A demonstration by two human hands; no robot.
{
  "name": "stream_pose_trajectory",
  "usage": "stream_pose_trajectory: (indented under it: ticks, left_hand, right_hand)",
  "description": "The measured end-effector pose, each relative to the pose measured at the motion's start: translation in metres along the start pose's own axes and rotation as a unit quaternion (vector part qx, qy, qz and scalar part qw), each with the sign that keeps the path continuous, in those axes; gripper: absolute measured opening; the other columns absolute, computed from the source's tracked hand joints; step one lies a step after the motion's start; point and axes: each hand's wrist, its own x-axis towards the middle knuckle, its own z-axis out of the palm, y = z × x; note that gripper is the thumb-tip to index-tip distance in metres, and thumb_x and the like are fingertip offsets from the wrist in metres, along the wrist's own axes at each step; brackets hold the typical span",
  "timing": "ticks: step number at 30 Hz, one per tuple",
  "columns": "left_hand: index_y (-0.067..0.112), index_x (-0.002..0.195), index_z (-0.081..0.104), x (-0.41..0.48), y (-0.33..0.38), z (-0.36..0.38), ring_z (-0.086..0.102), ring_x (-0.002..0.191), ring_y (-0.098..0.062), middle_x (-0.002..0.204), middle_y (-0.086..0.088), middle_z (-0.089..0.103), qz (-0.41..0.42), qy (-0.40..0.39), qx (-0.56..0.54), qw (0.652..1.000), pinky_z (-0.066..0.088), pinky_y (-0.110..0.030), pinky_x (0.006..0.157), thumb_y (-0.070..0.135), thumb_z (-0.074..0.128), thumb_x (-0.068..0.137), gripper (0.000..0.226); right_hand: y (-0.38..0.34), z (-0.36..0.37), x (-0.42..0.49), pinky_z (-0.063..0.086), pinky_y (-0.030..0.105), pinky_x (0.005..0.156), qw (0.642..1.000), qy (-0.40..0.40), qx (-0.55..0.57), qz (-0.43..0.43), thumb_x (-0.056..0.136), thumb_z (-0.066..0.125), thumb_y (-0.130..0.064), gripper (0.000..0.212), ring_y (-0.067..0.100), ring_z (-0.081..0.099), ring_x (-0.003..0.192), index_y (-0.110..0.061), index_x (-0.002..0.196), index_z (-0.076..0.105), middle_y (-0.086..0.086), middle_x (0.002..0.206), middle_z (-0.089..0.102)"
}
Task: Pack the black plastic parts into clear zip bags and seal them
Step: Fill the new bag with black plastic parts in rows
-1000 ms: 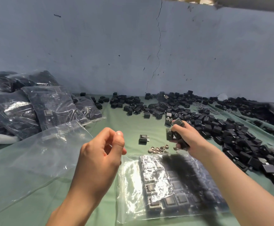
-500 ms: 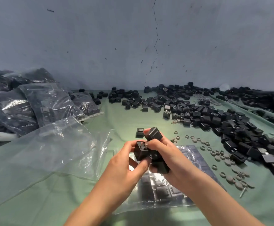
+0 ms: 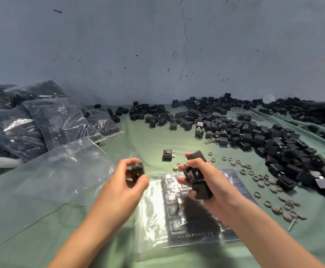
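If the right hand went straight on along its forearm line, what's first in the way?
Probably the lone black part on the cloth, just beyond the right hand. Height is unclear; it might pass above it.

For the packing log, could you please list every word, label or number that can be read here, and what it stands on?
No text can be read.
Small black plastic part in the left hand: no legible marking.
Black plastic parts in the right hand: no legible marking.
Clear zip bag under the hands, filled clear bags at left: only glare; any print too blurred.
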Motion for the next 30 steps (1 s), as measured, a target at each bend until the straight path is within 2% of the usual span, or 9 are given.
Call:
stream_pose_trajectory:
  ticks: [4, 7, 12, 16, 20, 24, 26, 28, 30]
  left_hand:
    - [0.036, 0.098, 0.060, 0.010, -0.015, -0.029, 0.064, 0.082, -0.010, 0.098, 0.008, 0.068, -0.086, -0.009, 0.057, 0.995, 0.046, -0.020, 0.072, 0.019, 0.070, 0.086, 0.023]
    - [0.032, 0.105, 0.063, 0.011, -0.028, -0.038, 0.064, 0.077, -0.016, 0.096, 0.003, 0.071, -0.144, -0.068, 0.067, 0.985, 0.050, -0.031, 0.076, 0.017, 0.071, 0.087, 0.024]
    - [0.027, 0.101, 0.062, 0.015, -0.040, -0.029, 0.059, 0.060, -0.012, 0.087, -0.002, 0.070, -0.172, -0.095, 0.100, 0.975, 0.050, -0.023, 0.052, 0.020, 0.070, 0.086, 0.019]
    - [0.021, 0.101, 0.064, 0.018, -0.041, -0.021, 0.069, 0.075, -0.023, 0.091, -0.007, 0.072, -0.191, -0.126, 0.091, 0.969, 0.058, -0.031, 0.069, 0.022, 0.073, 0.087, 0.017]
    - [0.018, 0.099, 0.068, 0.018, -0.039, -0.015, 0.059, 0.057, -0.013, 0.070, 0.003, 0.070, -0.200, -0.154, 0.037, 0.967, 0.050, -0.026, 0.065, 0.020, 0.074, 0.087, 0.013]
    - [0.016, 0.108, 0.066, 0.019, -0.035, -0.003, 0.061, 0.062, -0.008, 0.093, -0.001, 0.072, -0.201, -0.133, 0.007, 0.970, 0.051, -0.019, 0.060, 0.018, 0.073, 0.088, 0.021]
    - [0.009, 0.113, 0.064, 0.018, -0.033, 0.004, 0.061, 0.063, -0.011, 0.096, -0.010, 0.070, -0.208, -0.120, -0.008, 0.971, 0.055, -0.025, 0.064, 0.012, 0.069, 0.091, 0.023]
    - [0.001, 0.116, 0.061, 0.018, -0.031, 0.009, 0.060, 0.067, -0.018, 0.095, -0.016, 0.066, -0.228, -0.097, -0.048, 0.968, 0.059, -0.026, 0.066, 0.001, 0.057, 0.096, 0.020]
    - [-0.001, 0.113, 0.058, 0.018, -0.027, 0.009, 0.055, 0.063, -0.018, 0.084, -0.014, 0.058, -0.267, -0.075, -0.111, 0.955, 0.057, -0.020, 0.053, -0.005, 0.044, 0.098, 0.021]
  right_hand:
    - [-0.011, -0.011, 0.003, 0.038, 0.020, 0.035, 0.997, 0.060, 0.052, 0.012, 0.090, 0.068, -0.018, 0.025, 0.019, 0.070, 0.063, -0.010, 0.111, 0.057, 0.010, 0.094, 0.075]
    - [-0.016, -0.018, 0.004, 0.038, 0.019, 0.035, 0.996, 0.075, 0.055, 0.005, 0.092, 0.066, -0.019, 0.022, 0.017, 0.068, 0.062, -0.009, 0.109, 0.056, 0.012, 0.103, 0.071]
    - [-0.018, -0.024, 0.006, 0.038, 0.019, 0.037, 0.995, 0.069, 0.066, -0.008, 0.091, 0.067, -0.021, 0.023, 0.018, 0.067, 0.065, -0.010, 0.110, 0.057, 0.011, 0.102, 0.071]
    - [-0.017, -0.026, 0.009, 0.038, 0.020, 0.037, 0.996, 0.063, 0.064, -0.016, 0.091, 0.067, -0.023, 0.026, 0.018, 0.068, 0.068, -0.011, 0.112, 0.058, 0.012, 0.105, 0.071]
    - [-0.014, -0.028, 0.010, 0.039, 0.021, 0.036, 0.996, 0.059, 0.064, -0.015, 0.090, 0.068, -0.022, 0.027, 0.019, 0.068, 0.066, -0.012, 0.113, 0.060, 0.010, 0.102, 0.072]
    - [-0.013, -0.028, 0.011, 0.039, 0.021, 0.037, 0.996, 0.057, 0.064, -0.016, 0.088, 0.070, -0.023, 0.027, 0.018, 0.068, 0.067, -0.013, 0.111, 0.060, 0.010, 0.102, 0.072]
    - [-0.012, -0.028, 0.011, 0.039, 0.021, 0.037, 0.996, 0.057, 0.063, -0.017, 0.087, 0.070, -0.024, 0.028, 0.018, 0.068, 0.067, -0.013, 0.111, 0.060, 0.010, 0.100, 0.073]
    - [-0.012, -0.028, 0.010, 0.039, 0.021, 0.037, 0.996, 0.058, 0.063, -0.015, 0.088, 0.070, -0.024, 0.029, 0.018, 0.068, 0.066, -0.013, 0.112, 0.060, 0.009, 0.099, 0.073]
    - [-0.013, -0.029, 0.010, 0.039, 0.020, 0.037, 0.996, 0.058, 0.064, -0.013, 0.089, 0.069, -0.024, 0.028, 0.018, 0.068, 0.066, -0.012, 0.112, 0.059, 0.009, 0.100, 0.073]
